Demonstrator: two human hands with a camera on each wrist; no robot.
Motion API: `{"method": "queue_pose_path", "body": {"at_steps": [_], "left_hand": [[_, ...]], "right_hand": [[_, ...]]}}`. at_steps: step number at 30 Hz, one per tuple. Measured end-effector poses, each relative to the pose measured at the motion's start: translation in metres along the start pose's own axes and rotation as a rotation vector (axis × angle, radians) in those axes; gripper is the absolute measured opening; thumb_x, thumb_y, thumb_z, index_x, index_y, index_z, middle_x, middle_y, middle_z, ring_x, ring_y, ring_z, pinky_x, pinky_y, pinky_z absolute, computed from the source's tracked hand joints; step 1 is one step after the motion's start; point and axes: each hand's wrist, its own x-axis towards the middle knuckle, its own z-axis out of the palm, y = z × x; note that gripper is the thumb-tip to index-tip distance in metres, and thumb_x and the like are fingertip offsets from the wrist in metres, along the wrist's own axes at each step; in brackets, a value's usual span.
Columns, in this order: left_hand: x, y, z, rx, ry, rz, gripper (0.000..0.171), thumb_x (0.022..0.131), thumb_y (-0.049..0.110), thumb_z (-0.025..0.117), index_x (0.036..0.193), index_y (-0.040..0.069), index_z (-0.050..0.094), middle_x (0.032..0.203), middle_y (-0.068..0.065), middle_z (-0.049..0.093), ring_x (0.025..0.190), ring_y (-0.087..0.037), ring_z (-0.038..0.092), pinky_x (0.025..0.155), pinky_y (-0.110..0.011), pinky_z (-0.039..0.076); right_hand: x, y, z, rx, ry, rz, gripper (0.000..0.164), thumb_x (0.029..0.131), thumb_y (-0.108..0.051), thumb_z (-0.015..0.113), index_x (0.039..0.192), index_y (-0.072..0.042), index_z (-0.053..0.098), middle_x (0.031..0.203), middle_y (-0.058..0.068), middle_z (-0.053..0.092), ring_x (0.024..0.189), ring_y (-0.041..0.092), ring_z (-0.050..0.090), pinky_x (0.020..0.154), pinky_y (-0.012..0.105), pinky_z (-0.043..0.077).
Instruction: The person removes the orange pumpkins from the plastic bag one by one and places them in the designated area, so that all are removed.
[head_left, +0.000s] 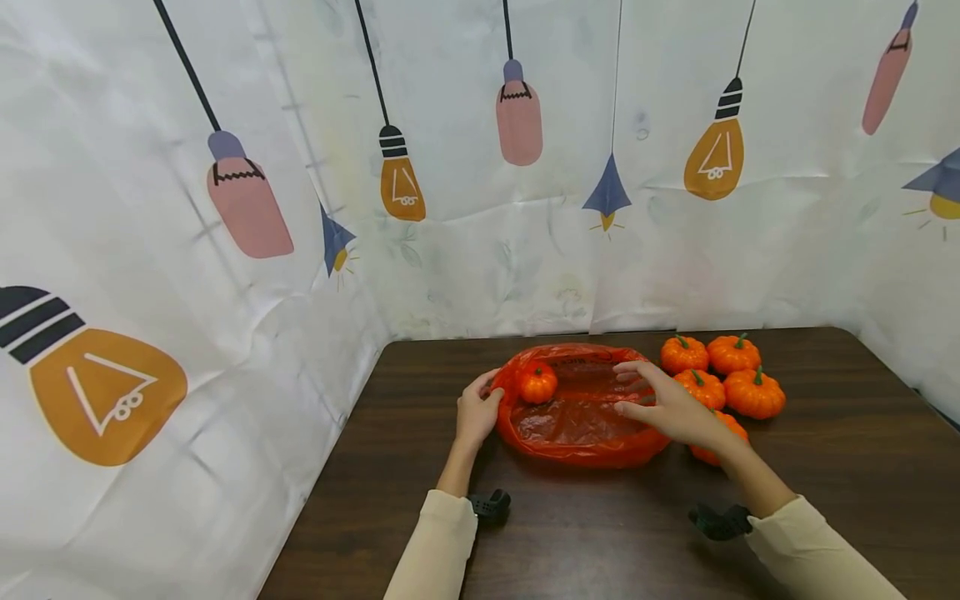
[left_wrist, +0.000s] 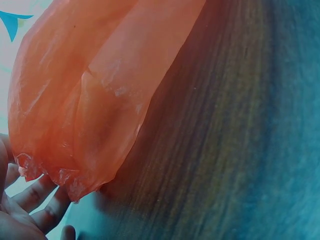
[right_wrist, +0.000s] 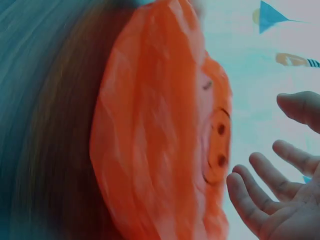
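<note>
A red plastic bag (head_left: 585, 454) lies on the table with its mouth spread wide and its rim rolled outward. Inside, toward the left, sits a small orange pumpkin (head_left: 537, 382). My left hand (head_left: 478, 410) is at the bag's left rim, pinching its edge between thumb and fingers; the other fingers (left_wrist: 37, 195) extend beneath the crumpled plastic. Above the bag's right side, my right hand (head_left: 667, 404) has its fingers spread and holds nothing. In the right wrist view its fingers (right_wrist: 270, 175) stand apart from the bag (right_wrist: 150, 125).
Several small orange pumpkins (head_left: 754, 393) with green stems cluster right of the bag, one partly hidden by the right forearm. The dark wooden table (head_left: 592, 533) meets a white curtain (head_left: 465, 275) printed with lamps behind and at the left.
</note>
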Motion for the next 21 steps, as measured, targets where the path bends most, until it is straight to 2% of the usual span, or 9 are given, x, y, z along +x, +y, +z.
{"method": "queue_pose_path", "body": {"at_steps": [5, 10, 16, 21], "left_hand": [[0.0, 0.0, 0.001, -0.001, 0.006, -0.004, 0.036, 0.096, 0.015, 0.064, 0.129, 0.027, 0.072, 0.096, -0.01, 0.075, 0.076, -0.014, 0.064, 0.063, -0.025, 0.051], [0.0, 0.0, 0.001, -0.004, 0.009, -0.005, 0.035, 0.096, 0.015, 0.064, 0.129, 0.025, 0.072, 0.095, -0.01, 0.074, 0.075, -0.014, 0.063, 0.063, -0.026, 0.051], [-0.001, 0.001, 0.001, -0.001, 0.011, -0.014, 0.035, 0.097, 0.015, 0.064, 0.129, 0.026, 0.072, 0.095, -0.009, 0.074, 0.075, -0.014, 0.062, 0.063, -0.026, 0.051], [-0.001, 0.001, 0.001, 0.007, 0.008, -0.015, 0.035, 0.097, 0.016, 0.064, 0.13, 0.026, 0.071, 0.095, -0.009, 0.074, 0.074, -0.013, 0.063, 0.062, -0.025, 0.05]], "right_hand": [[0.024, 0.0, 0.024, 0.05, -0.015, 0.036, 0.055, 0.097, -0.034, 0.07, 0.144, -0.013, 0.049, 0.141, 0.018, 0.055, 0.125, 0.038, 0.055, 0.099, 0.054, 0.052], [0.044, 0.002, 0.045, 0.084, -0.018, 0.069, 0.054, 0.095, -0.032, 0.072, 0.142, -0.012, 0.052, 0.141, 0.021, 0.056, 0.123, 0.039, 0.057, 0.098, 0.054, 0.051], [0.059, 0.006, 0.064, 0.118, -0.028, 0.097, 0.059, 0.094, -0.032, 0.074, 0.144, -0.01, 0.051, 0.144, 0.021, 0.054, 0.126, 0.039, 0.056, 0.097, 0.053, 0.051], [0.069, 0.011, 0.075, 0.144, -0.028, 0.117, 0.06, 0.093, -0.03, 0.075, 0.145, -0.012, 0.05, 0.147, 0.018, 0.052, 0.128, 0.037, 0.055, 0.103, 0.054, 0.048]]}}
